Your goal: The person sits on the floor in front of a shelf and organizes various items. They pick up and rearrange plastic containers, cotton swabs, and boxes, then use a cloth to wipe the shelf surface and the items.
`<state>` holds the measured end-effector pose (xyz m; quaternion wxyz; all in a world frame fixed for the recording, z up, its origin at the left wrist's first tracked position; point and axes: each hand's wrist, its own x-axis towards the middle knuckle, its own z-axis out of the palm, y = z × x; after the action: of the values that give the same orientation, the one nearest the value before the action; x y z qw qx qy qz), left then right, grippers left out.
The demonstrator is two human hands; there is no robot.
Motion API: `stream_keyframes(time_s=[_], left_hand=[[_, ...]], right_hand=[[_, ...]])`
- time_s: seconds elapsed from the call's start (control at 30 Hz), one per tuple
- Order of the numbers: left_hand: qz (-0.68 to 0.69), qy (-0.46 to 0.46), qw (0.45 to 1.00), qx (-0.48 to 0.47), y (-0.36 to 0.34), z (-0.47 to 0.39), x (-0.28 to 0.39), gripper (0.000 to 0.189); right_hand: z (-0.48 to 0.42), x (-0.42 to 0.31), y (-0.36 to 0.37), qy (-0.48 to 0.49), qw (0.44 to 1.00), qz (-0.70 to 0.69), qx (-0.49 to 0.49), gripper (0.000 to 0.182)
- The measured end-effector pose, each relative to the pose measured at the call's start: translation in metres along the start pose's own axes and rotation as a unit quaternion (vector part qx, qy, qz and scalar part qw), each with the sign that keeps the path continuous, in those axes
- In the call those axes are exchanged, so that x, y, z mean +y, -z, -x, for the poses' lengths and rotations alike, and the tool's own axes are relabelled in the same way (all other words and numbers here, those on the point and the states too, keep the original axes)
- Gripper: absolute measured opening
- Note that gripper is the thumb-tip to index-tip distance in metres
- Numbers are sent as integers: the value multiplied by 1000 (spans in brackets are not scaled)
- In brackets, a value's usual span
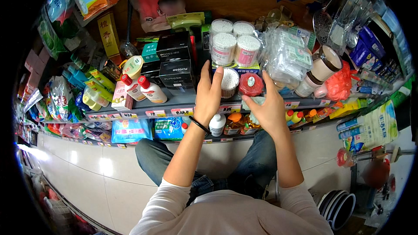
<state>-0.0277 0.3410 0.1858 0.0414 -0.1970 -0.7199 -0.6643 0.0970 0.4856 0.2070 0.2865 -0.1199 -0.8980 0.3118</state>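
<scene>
My left hand (209, 94) is at the shelf with thumb and fingers apart, close to the left side of a round tub of cotton swabs (230, 83). Whether it touches the tub I cannot tell. Beside that tub is a round container with a red top (250, 84). My right hand (271, 107) is just right of this container, its index finger raised. A pale green cloth (258, 101) shows between its thumb and palm and hangs over the shelf edge. Behind stand several more cotton swab tubs (223, 49) on a blue and yellow box (241, 68).
Left of my hands are black FLYCO boxes (177, 76) and white bottles with red caps (152, 89). Clear plastic packs (287, 55) and toilet-paper-like rolls (325, 60) stand to the right. Bottles (217, 125) line the lower shelf. Nested buckets (341, 209) are on the floor at right.
</scene>
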Motion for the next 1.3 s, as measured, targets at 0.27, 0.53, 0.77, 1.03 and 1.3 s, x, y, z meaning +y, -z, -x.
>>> stream_keyframes(time_s=[0.27,0.53,0.77,1.03,1.3], left_hand=[[-8,27,1000,-8,-11,-3,1,81],[-4,26,999,-24,-13,-1,3,81],[-50,-36,997,36,-6,15,0,66],[-406,-181,889,114,53,66,0,33],[-427,-121,891,95,40,48,-2,30]], right_hand=[[25,13,-15,-27,996,51,71,68],[26,24,-31,-73,992,-18,103,55],[26,21,-25,-104,990,-45,79,53],[42,12,-5,-115,987,-42,102,51],[58,-6,-17,-110,990,-67,58,48]])
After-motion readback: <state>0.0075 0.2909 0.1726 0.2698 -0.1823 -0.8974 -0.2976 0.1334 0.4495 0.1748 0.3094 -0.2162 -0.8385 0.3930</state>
